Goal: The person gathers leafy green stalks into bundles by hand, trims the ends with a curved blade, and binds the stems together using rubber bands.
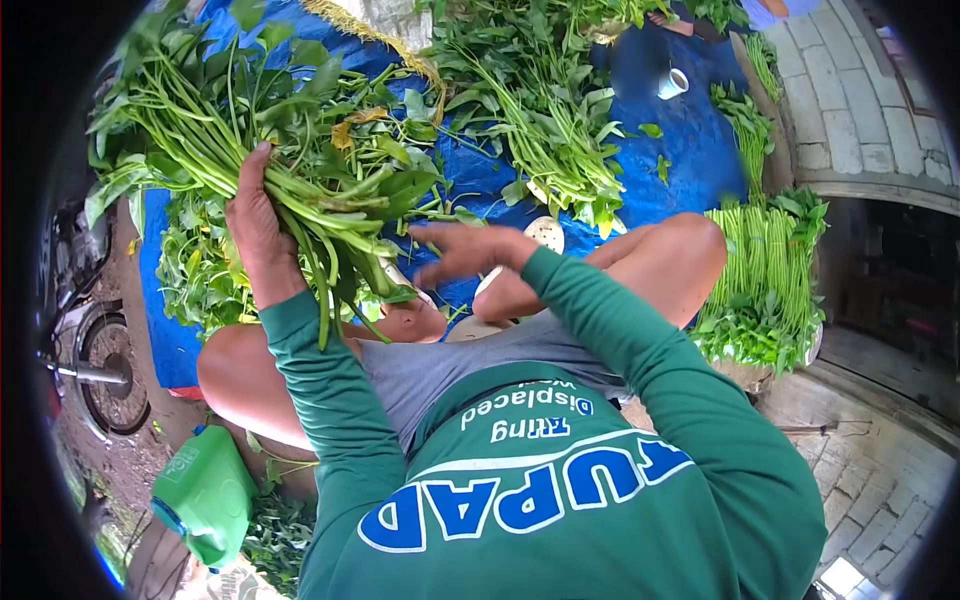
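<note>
My left hand (262, 225) is closed around a thick bunch of water spinach (215, 145). Its leafy tops point up to the left, and the stem ends point right toward my lap, with a few stems drooping past my wrist. Just right of those ends is my right hand (470, 250), slightly blurred, with its fingers apart and nothing visible in it. Below both hands are my crossed legs, and a pale flip-flop (545, 234) lies by my right hand.
Loose water spinach (540, 130) lies piled on a blue tarp (690, 150). Tied bundles (765, 275) stand at the right, and a white cup (673, 83) sits farther back. A green plastic jug (205, 490) is at lower left, near a motorcycle wheel (108, 370).
</note>
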`<action>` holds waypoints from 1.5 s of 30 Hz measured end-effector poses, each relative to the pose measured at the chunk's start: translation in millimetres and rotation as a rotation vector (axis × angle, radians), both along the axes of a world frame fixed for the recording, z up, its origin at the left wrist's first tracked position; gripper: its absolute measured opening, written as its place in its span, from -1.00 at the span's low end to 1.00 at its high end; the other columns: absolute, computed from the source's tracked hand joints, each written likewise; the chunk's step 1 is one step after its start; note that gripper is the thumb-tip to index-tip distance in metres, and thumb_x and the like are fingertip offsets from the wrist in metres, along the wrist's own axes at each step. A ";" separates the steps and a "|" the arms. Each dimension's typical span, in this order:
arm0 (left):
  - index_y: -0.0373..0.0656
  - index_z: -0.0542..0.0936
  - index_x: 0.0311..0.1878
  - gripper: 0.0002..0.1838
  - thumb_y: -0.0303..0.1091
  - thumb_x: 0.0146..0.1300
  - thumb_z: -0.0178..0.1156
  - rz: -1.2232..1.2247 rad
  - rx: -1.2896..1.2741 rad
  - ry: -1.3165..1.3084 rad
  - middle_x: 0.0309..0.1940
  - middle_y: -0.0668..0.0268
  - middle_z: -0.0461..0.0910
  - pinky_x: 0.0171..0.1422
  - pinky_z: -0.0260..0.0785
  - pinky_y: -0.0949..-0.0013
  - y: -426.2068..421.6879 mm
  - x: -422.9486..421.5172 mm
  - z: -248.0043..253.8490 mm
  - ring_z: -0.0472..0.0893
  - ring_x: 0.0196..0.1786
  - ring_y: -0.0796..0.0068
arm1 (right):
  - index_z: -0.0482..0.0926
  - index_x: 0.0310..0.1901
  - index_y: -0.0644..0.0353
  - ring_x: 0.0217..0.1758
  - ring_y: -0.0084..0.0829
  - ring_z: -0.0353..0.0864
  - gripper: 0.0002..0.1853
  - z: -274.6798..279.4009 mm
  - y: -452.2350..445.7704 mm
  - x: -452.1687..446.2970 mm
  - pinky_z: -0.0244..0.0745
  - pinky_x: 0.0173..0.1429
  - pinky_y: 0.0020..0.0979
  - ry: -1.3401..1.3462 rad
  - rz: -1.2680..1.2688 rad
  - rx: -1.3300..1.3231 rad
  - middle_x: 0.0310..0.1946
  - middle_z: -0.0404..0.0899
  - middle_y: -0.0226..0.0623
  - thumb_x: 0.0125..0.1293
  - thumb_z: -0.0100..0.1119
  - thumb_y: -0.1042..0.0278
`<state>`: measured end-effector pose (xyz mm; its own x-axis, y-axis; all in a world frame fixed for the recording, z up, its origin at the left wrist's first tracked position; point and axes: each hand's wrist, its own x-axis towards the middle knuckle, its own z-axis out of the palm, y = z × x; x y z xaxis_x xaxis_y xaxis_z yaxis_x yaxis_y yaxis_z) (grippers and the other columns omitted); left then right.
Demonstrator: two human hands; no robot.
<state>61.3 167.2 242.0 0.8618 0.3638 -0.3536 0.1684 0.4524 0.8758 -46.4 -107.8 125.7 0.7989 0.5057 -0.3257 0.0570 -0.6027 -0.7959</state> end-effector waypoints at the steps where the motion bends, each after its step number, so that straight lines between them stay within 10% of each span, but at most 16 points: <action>1: -0.31 0.73 0.02 -0.58 -0.12 0.38 0.54 -0.023 -0.014 0.006 -0.21 0.21 0.79 -0.09 0.72 0.28 -6.2 -4.7 2.5 0.79 -0.25 0.35 | 0.81 0.17 0.27 0.31 0.14 0.73 -0.47 8.6 -18.3 42.7 0.61 0.42 0.01 0.115 0.028 -0.117 0.25 0.73 0.19 0.41 0.38 -0.03; 3: -0.30 0.71 0.04 -0.59 -0.12 0.40 0.52 -0.065 -0.044 0.014 -0.21 0.22 0.79 -0.11 0.72 0.28 -19.6 -9.7 0.1 0.79 -0.26 0.34 | 0.83 0.14 0.20 0.28 0.13 0.75 -0.54 -28.2 -73.1 92.1 0.64 0.38 0.01 0.053 -0.059 -0.555 0.19 0.77 0.13 0.38 0.38 0.05; 9: -0.25 0.71 0.01 -0.61 -0.10 0.41 0.50 -0.211 -0.097 0.101 -0.25 0.25 0.76 -0.22 0.71 0.28 -58.1 -1.2 -38.0 0.76 -0.34 0.37 | 0.84 0.07 0.18 0.13 0.16 0.77 -0.64 -71.8 -173.8 119.3 0.66 0.29 0.05 -0.375 -0.825 -0.476 0.06 0.78 0.16 0.37 0.22 0.23; 14: -0.33 0.73 0.01 -0.62 -0.16 0.42 0.49 -0.302 -0.113 0.184 -0.24 0.17 0.80 -0.21 0.76 0.27 -85.4 3.0 -55.9 0.83 -0.31 0.32 | 0.87 0.06 0.09 0.19 0.14 0.75 -0.63 -87.0 -171.7 154.1 0.61 0.38 0.02 -0.399 -0.654 -0.612 0.01 0.80 0.10 0.38 0.24 0.14; 21: -0.33 0.75 -0.07 -0.67 -0.22 0.35 0.53 -0.331 -0.094 0.270 -0.34 0.20 0.75 -0.35 0.67 0.30 -95.6 5.9 -71.5 0.77 -0.38 0.40 | 0.87 0.01 0.22 0.06 -0.09 0.84 -0.68 -39.2 -209.7 195.8 0.71 0.21 -0.15 -0.303 -0.770 -0.101 -0.02 0.85 -0.02 0.36 0.43 0.20; 25: -0.32 0.74 -0.09 -0.65 -0.19 0.34 0.55 -0.352 -0.106 0.273 -0.35 0.22 0.75 -0.31 0.69 0.31 -95.3 9.3 -87.6 0.77 -0.39 0.40 | 0.80 0.13 0.32 -0.14 -0.61 0.72 -0.71 34.0 -215.5 190.6 0.65 -0.03 -0.47 -0.247 -0.769 0.283 -0.11 0.83 -0.38 0.52 0.48 0.31; 28: -0.29 0.73 -0.06 -0.64 -0.18 0.34 0.58 -0.364 -0.103 0.274 -0.34 0.25 0.74 -0.23 0.72 0.31 -101.3 7.4 -84.5 0.76 -0.39 0.39 | 0.81 0.11 0.31 -0.14 -0.62 0.71 -0.74 101.6 -190.7 168.8 0.63 -0.04 -0.50 -0.122 -0.857 0.417 -0.14 0.81 -0.42 0.50 0.49 0.37; 35: -0.31 0.75 -0.06 -0.65 -0.22 0.33 0.59 -0.389 -0.137 0.195 -0.40 0.28 0.75 -0.36 0.63 0.34 -114.2 -3.9 -77.4 0.73 -0.47 0.45 | 0.83 0.05 0.25 -0.23 -0.14 0.72 -0.77 142.3 -132.6 119.3 0.62 -0.10 -0.17 -0.923 -0.729 -0.175 -0.27 0.72 -0.09 0.40 0.46 0.45; 45: -0.27 0.73 0.16 -0.62 -0.24 0.42 0.52 -0.362 -0.300 0.006 -0.12 0.31 0.80 -0.13 0.62 0.36 -127.5 -21.2 -67.2 0.76 -0.22 0.52 | 0.86 0.00 0.28 -0.15 -0.13 0.80 -0.78 109.9 -11.0 34.4 0.67 0.02 -0.22 -0.350 -0.560 0.119 -0.21 0.78 -0.02 0.41 0.43 0.38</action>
